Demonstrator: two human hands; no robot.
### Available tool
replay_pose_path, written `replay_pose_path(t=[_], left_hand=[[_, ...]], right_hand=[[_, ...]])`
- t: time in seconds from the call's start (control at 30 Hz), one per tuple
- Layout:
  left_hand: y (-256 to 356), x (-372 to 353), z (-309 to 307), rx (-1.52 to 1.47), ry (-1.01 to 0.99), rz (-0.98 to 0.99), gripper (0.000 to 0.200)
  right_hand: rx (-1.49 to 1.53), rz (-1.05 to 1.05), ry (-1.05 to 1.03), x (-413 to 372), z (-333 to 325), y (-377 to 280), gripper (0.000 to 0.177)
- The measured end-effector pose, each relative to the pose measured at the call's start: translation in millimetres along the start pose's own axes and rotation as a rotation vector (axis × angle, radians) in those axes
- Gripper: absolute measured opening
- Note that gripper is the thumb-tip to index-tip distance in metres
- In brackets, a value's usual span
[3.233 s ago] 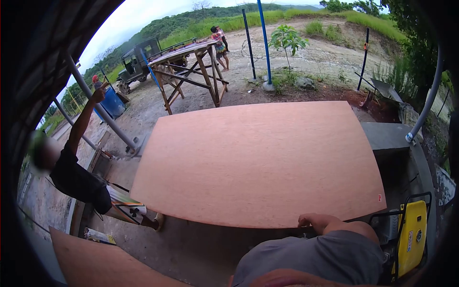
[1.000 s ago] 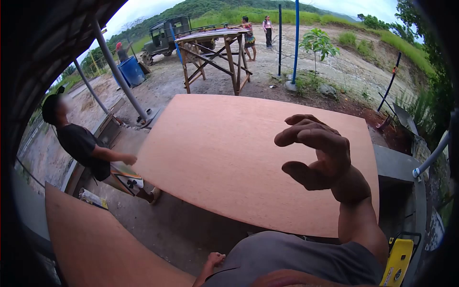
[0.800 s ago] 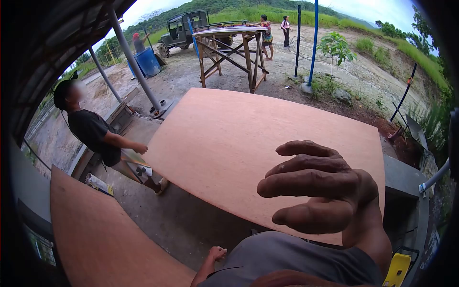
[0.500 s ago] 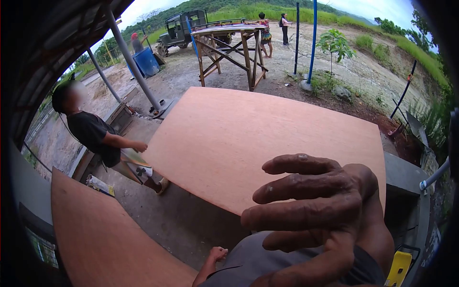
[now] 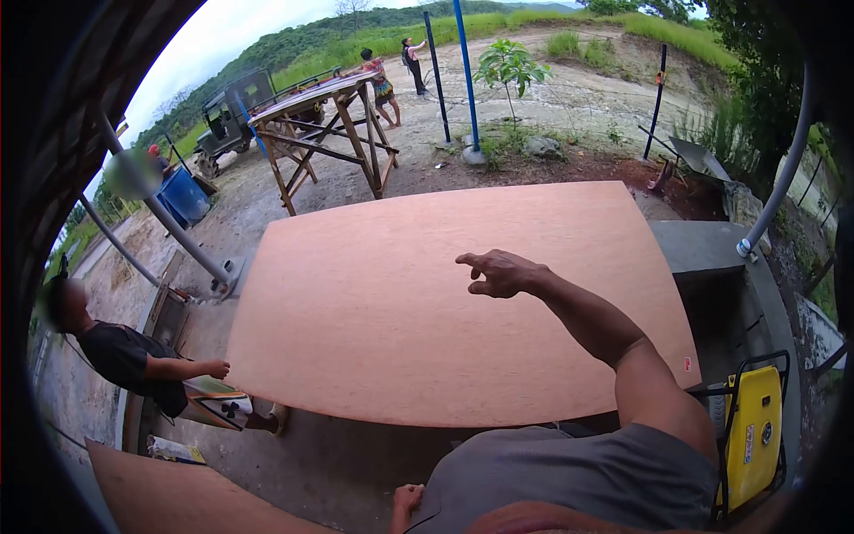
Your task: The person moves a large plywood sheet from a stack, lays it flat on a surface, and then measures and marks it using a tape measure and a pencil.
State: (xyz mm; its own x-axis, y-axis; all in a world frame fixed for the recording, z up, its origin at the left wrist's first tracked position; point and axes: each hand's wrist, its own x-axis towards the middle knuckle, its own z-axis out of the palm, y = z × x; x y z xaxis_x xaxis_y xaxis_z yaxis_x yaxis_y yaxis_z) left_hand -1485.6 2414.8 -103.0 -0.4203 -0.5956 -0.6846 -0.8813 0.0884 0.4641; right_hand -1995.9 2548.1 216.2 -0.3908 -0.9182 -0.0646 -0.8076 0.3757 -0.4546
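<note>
A large sheet of plywood (image 5: pixel 400 329) with a small red-and-white sticker near its right corner lies flat in front of me. My right hand (image 5: pixel 500 272) is stretched out over its middle, the fingers apart and partly extended, pointing left with nothing in them. Low beside my grey shirt, my left hand (image 5: pixel 409 497) hangs with its fingers curled in; nothing shows in it. It is nearest to a second wooden sheet (image 5: pixel 187 494) at the lower left.
At the plywood's left end stands a person (image 5: pixel 133 356) in a dark shirt. A yellow machine (image 5: pixel 754 436) in a black frame sits at my right. Beyond are a wooden trestle stand (image 5: pixel 329 142), blue posts (image 5: pixel 467 80), a blue drum (image 5: pixel 185 196), a vehicle (image 5: pixel 236 116) and more people.
My right hand has moved from close before the camera to out over the plywood. The view has turned right, showing more of the yellow machine. My left hand stays low and curled.
</note>
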Motion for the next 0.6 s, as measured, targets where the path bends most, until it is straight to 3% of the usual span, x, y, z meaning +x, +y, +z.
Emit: replay_pose_path(t=[0.07, 0.13, 0.2, 0.23, 0.37, 0.5, 0.6], left_hand=[[-2, 4, 3, 0.058, 0.035, 0.038, 0.040], [-7, 9, 7, 0.022, 0.035, 0.015, 0.041], [-34, 27, 19, -0.020, 0.024, 0.008, 0.042], [-58, 42, 28, -0.043, 0.011, 0.014, 0.042], [-82, 64, 42, 0.181, 0.023, 0.017, 0.044], [-67, 64, 38, 0.225, -0.019, 0.012, 0.046], [1, 35, 16, 0.241, -0.043, 0.040, 0.046]], right_hand=[[0.016, 0.292, -0.170, -11, 64, 52, 0.060], [-0.100, 0.355, -0.280, -41, 161, 125, 0.054], [-0.058, 0.518, -0.664, -88, 228, 165, 0.056], [0.107, 0.666, -0.841, -114, 246, 174, 0.053], [0.525, 0.992, -0.858, -228, 331, 233, 0.049], [0.518, 1.039, -0.837, -257, 337, 230, 0.051], [0.501, 1.067, -0.744, -262, 335, 228, 0.045]])
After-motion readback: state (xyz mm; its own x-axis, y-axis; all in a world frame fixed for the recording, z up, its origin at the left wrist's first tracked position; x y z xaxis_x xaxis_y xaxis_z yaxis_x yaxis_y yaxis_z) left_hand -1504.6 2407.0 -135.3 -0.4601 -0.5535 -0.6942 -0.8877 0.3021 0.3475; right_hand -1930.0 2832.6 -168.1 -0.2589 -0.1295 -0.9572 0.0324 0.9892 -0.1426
